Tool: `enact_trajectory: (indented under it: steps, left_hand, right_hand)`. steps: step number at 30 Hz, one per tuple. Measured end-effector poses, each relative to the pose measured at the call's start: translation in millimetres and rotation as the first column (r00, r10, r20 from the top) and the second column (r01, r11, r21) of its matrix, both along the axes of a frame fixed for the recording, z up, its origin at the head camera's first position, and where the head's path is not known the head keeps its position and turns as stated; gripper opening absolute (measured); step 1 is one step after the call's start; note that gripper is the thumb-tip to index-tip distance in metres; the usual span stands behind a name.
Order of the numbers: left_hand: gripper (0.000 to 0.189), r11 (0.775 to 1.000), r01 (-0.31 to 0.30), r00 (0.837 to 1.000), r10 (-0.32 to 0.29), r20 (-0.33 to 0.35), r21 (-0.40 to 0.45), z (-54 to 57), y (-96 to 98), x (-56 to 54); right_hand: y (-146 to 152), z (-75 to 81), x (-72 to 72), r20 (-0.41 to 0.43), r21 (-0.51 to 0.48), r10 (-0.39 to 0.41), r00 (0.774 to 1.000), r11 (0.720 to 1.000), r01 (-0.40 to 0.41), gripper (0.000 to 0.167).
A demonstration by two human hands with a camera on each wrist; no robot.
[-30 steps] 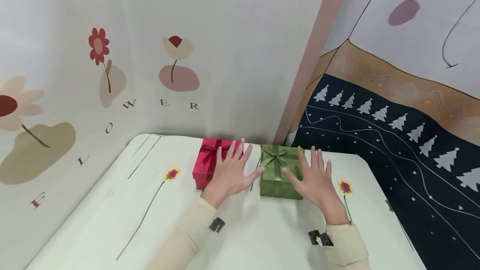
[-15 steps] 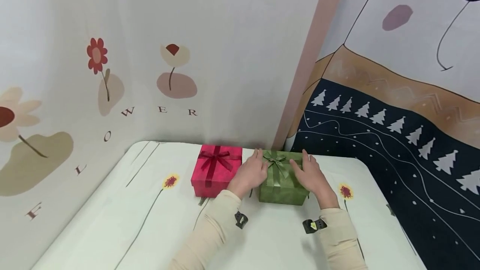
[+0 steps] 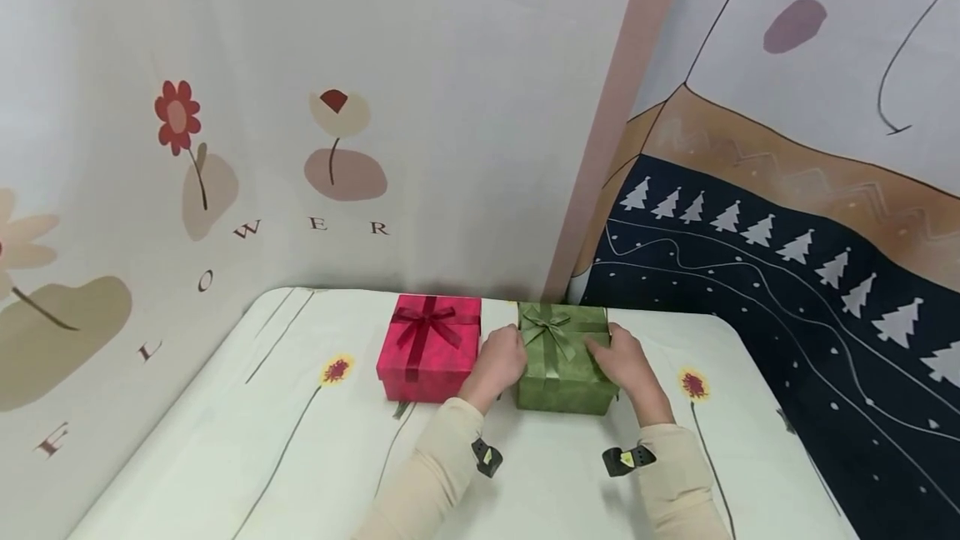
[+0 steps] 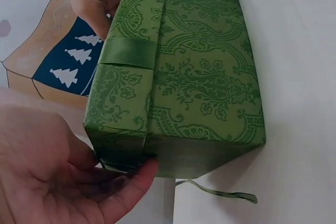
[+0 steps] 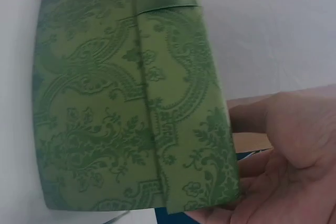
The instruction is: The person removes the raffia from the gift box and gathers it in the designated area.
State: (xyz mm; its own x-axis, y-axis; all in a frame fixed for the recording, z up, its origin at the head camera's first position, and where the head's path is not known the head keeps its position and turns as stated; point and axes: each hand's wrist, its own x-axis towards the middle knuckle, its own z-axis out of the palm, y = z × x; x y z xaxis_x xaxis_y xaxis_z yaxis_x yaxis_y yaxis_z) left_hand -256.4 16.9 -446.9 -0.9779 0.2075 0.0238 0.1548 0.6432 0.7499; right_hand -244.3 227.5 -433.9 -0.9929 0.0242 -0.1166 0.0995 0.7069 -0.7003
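A green gift box [image 3: 566, 390] with a patterned surface, a lid and a ribbon bow stands on the table. My left hand [image 3: 501, 365] holds its left side, fingers curled against the lid's side near the seam, as the left wrist view shows. At the right side my right hand [image 3: 626, 361] grips the lid's edge, its thumb on the top; part of its fingers is hidden behind the box. The lid [image 4: 126, 77] sits on the box. To the left stands a red gift box [image 3: 427, 357] with a dark red bow, close to my left hand.
The table [image 3: 300, 473] has a white cloth printed with flowers. A pale wall hanging [image 3: 465, 107] rises right behind the boxes, and a dark cloth with trees [image 3: 750, 298] hangs at the right. A green ribbon end [image 4: 226, 192] lies beside the green box.
My left hand has moved right, from over the red box to the green box's left side. My right hand has closed in on its right side. Fingers that were spread are now curled.
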Motion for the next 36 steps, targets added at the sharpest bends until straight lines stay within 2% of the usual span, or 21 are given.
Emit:
enact_trajectory:
  steps: [4,9,15,19,30,36]
  left_hand:
    - [0.038,1.0,-0.015,1.0,0.015,-0.016,0.018,0.1,1.4,-1.3]
    - [0.042,0.999,-0.005,1.0,0.005,-0.014,0.053,-1.1,0.8,-1.9]
    - [0.04,0.997,-0.012,1.0,0.011,0.011,0.076,-3.8,1.0,-4.9]
    - [0.038,0.997,-0.026,0.999,0.025,0.027,0.074,-1.5,1.8,-6.3]
    - [0.039,0.997,-0.025,1.0,0.026,-0.004,0.069,15.9,2.4,-4.6]
    - [0.043,0.994,0.004,0.997,0.004,-0.074,0.11,29.7,0.0,-0.6]
  right_hand:
    - [4,1.8,-3.3,0.043,-0.031,-0.054,0.998,0.998,0.055,0.064]
    - [10,0.2,-5.0,0.089,-0.062,-0.108,0.99,0.992,0.114,0.063]
    - [10,2.8,-4.7,0.085,-0.104,-0.123,0.989,0.986,0.132,0.063]
    - [10,5.5,-4.7,0.079,-0.104,-0.124,0.989,0.986,0.131,0.063]
    - [11,17.3,-1.1,-0.024,-0.127,-0.081,0.996,0.989,0.077,0.053]
    - [12,30.7,4.5,-0.088,-0.179,-0.098,0.991,0.98,0.081,0.055]
